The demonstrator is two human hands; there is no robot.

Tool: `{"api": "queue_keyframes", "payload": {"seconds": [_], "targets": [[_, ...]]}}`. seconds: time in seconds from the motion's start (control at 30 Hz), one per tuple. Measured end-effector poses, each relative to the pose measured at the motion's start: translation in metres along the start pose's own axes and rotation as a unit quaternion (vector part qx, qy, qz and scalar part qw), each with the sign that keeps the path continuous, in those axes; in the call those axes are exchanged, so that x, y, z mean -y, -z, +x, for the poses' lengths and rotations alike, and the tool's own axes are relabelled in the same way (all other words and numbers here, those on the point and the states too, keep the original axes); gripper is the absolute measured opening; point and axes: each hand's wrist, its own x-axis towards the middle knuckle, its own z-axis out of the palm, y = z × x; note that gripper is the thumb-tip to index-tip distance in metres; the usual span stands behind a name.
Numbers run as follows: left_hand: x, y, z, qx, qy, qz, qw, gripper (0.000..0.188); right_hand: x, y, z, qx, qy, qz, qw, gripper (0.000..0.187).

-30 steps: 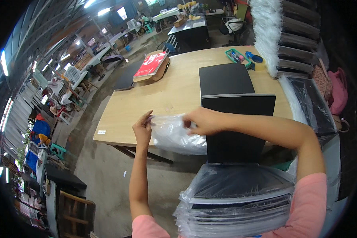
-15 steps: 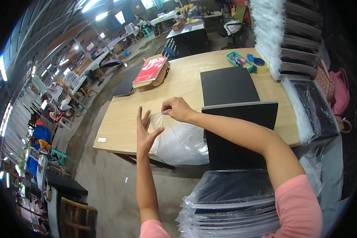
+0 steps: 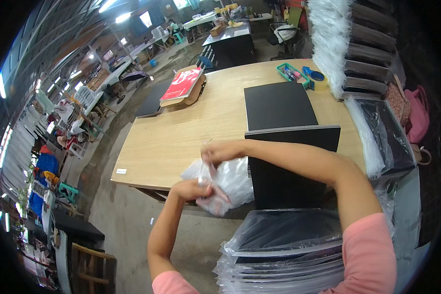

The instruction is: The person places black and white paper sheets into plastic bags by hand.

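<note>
A clear plastic bag (image 3: 237, 179) hangs over the table's front edge, crumpled and partly blurred. My right hand (image 3: 224, 151) pinches its upper part, fingers bent down. Lower and to the left, my left hand (image 3: 198, 190) is at the bag, its fingers stretched out and seen through the film; whether they are inside or behind it I cannot tell. Right of the bag, a black board (image 3: 291, 166) stands upright, partly behind my right forearm. Another black board (image 3: 279, 105) lies flat on the table behind it.
The wooden table (image 3: 152, 152) carries a red-covered book (image 3: 182, 83), a green basket (image 3: 293, 74) of small items and tape rolls (image 3: 318, 81). Plastic-wrapped black boards (image 3: 284, 245) are stacked in front of me; more wrapped stacks (image 3: 370, 49) rise at the right.
My left hand has moved down and right, from spread beside the bag to against its film. My right hand has lowered slightly, and the bag has bunched up.
</note>
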Motion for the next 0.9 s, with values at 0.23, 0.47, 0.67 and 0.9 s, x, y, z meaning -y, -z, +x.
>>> {"api": "queue_keyframes", "payload": {"seconds": [0.23, 0.47, 0.67, 0.9], "targets": [[-0.011, -0.102, -0.025, -0.077, -0.343, -0.243, 0.904, 0.04, 0.091, -0.033, -0.161, 0.369, 0.122, 0.088, 0.917, 0.037], [-0.084, -0.123, 0.006, -0.171, -0.224, -0.062, 0.958, 0.035, 0.151, -0.099, -0.193, -0.193, 0.038, -0.275, 0.941, 0.1], [-0.08, -0.12, 0.005, -0.32, -0.329, -0.018, 0.888, 0.033, 0.134, -0.115, -0.193, -0.233, 0.18, -0.305, 0.906, 0.056], [-0.075, -0.146, 0.0, -0.326, -0.4, -0.263, 0.815, 0.035, 0.129, -0.078, -0.232, 0.058, 0.042, 0.401, 0.913, 0.029]]}}
